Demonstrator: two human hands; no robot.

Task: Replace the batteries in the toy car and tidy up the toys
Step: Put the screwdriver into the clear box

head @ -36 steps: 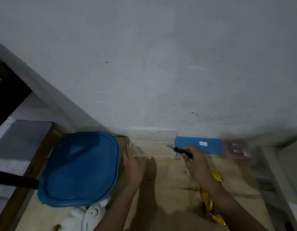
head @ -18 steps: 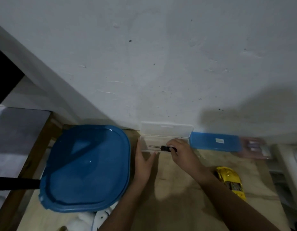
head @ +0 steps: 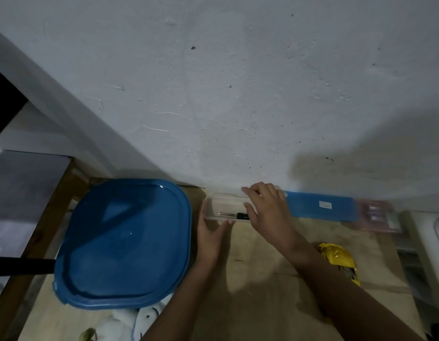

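A clear plastic case [head: 224, 205] stands open against the wall. A small black-handled screwdriver [head: 232, 214] lies inside it. My left hand [head: 211, 238] lies flat against the case's front left corner, fingers along its side and thumb along its front. My right hand [head: 267, 207] reaches over the case's right end, its fingers curled over the top edge of the raised lid. The yellow toy car [head: 339, 259] sits on the wooden table [head: 257, 279] to the right, partly behind my right forearm. A pink battery pack [head: 377, 215] lies by the wall, blurred.
A big blue-lidded tub [head: 122, 242] fills the table's left side. A flat blue case [head: 319, 205] lies along the wall, right of the clear case. A white plush toy [head: 129, 318] pokes out below the tub. A black bar [head: 21, 265] juts in from the left.
My right hand laid the screwdriver in the clear case, let go of it and moved up to the lid. My left hand stayed at the case's corner.
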